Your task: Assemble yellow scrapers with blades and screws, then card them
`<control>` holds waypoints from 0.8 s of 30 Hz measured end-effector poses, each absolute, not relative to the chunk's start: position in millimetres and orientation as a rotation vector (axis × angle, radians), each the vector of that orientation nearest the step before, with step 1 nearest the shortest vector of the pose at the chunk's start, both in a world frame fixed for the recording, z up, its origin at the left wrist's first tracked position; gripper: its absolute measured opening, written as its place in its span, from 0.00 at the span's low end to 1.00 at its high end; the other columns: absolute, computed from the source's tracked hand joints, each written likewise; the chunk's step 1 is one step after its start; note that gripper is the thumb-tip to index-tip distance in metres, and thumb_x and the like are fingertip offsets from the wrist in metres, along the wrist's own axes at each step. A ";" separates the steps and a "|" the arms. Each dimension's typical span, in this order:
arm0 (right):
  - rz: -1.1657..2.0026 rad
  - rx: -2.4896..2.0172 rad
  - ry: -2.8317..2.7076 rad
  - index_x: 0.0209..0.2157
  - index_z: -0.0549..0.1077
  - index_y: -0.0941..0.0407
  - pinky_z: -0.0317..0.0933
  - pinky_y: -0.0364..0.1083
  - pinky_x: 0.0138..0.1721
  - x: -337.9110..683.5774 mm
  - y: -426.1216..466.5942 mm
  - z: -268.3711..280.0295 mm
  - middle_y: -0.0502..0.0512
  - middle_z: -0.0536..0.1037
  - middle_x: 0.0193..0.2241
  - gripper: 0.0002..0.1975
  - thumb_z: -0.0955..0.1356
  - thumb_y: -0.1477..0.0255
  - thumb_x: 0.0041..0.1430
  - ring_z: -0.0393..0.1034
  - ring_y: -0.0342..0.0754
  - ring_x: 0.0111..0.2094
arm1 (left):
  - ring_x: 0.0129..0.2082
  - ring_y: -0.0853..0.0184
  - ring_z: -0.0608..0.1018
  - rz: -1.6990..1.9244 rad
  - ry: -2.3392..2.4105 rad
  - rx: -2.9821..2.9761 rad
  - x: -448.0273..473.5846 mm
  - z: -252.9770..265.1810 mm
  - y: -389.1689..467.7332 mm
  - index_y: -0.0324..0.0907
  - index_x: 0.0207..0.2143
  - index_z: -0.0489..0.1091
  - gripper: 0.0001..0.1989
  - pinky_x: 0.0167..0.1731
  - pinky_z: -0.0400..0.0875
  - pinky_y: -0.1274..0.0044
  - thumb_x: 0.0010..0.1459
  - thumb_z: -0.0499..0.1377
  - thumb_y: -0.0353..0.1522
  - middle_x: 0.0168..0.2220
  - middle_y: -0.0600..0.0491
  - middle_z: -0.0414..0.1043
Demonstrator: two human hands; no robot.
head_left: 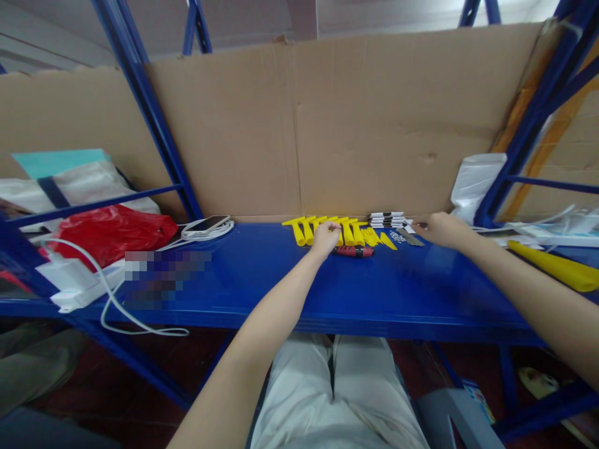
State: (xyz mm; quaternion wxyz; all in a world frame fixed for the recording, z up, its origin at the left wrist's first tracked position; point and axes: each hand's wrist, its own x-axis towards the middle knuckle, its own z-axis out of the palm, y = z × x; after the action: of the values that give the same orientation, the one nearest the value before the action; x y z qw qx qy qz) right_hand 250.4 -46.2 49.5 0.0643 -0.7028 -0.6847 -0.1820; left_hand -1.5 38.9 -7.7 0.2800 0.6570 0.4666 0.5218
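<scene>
My left hand (326, 237) is closed, fingers pinched together, over a row of yellow T-shaped plastic pieces (299, 232); whatever it grips is too small to make out. Just below it lies a red and black tool (354, 251), perhaps a screwdriver. My right hand (442, 228) pinches at the right end of the row, beside white bundles with black bands (386, 219); what sits in its fingertips cannot be made out. Between the hands are small yellow wedge-like pieces (371, 237), tiny white parts (397, 236) and flat grey metal strips (410, 237).
Everything lies on a blue metal bench (281, 293) backed by cardboard (365, 125). At left are a phone (209, 223) on coiled white cable, a red bag (115, 234) and a power strip (87, 292). Blue posts (154, 118) flank the bench; a yellow object (555, 267) lies far right.
</scene>
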 end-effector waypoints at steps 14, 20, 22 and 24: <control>-0.352 -1.690 -2.174 0.33 0.79 0.56 0.61 0.43 0.33 171.6 -2.4 28.0 0.57 0.81 0.33 0.15 0.60 0.72 0.58 0.74 0.50 0.34 | 0.56 0.52 0.66 1.503 1.858 1.492 -44.9 -9.5 51.0 0.45 0.33 0.69 0.13 0.51 0.60 0.61 0.46 0.61 0.22 0.48 0.45 0.70; -0.245 -1.665 -2.237 0.32 0.79 0.59 0.60 0.43 0.33 182.1 -9.5 17.4 0.59 0.80 0.31 0.16 0.60 0.73 0.58 0.73 0.49 0.32 | 0.55 0.52 0.68 1.491 1.838 1.404 -55.3 -16.0 62.5 0.43 0.34 0.68 0.16 0.51 0.63 0.66 0.42 0.62 0.20 0.49 0.42 0.68; -0.214 -1.639 -2.227 0.33 0.79 0.59 0.60 0.43 0.33 181.3 -10.5 18.8 0.59 0.80 0.31 0.16 0.60 0.73 0.58 0.73 0.48 0.32 | 0.54 0.52 0.69 1.495 1.861 1.423 -56.5 -16.1 64.3 0.42 0.34 0.68 0.16 0.51 0.64 0.66 0.41 0.62 0.19 0.49 0.41 0.68; -0.202 -1.608 -2.236 0.33 0.79 0.59 0.60 0.42 0.33 178.4 -11.6 20.1 0.58 0.80 0.32 0.16 0.60 0.73 0.58 0.73 0.48 0.32 | 0.54 0.54 0.70 1.534 1.860 1.399 -57.3 -14.9 66.2 0.42 0.34 0.67 0.17 0.52 0.64 0.67 0.41 0.62 0.19 0.48 0.42 0.67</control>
State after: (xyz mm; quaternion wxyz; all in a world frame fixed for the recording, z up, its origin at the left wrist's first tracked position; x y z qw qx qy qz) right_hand 178.4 -11.6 20.1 0.1890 -0.5717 -0.7952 -0.0718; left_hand -57.3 66.2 -14.9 0.1759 0.4941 0.6569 0.5417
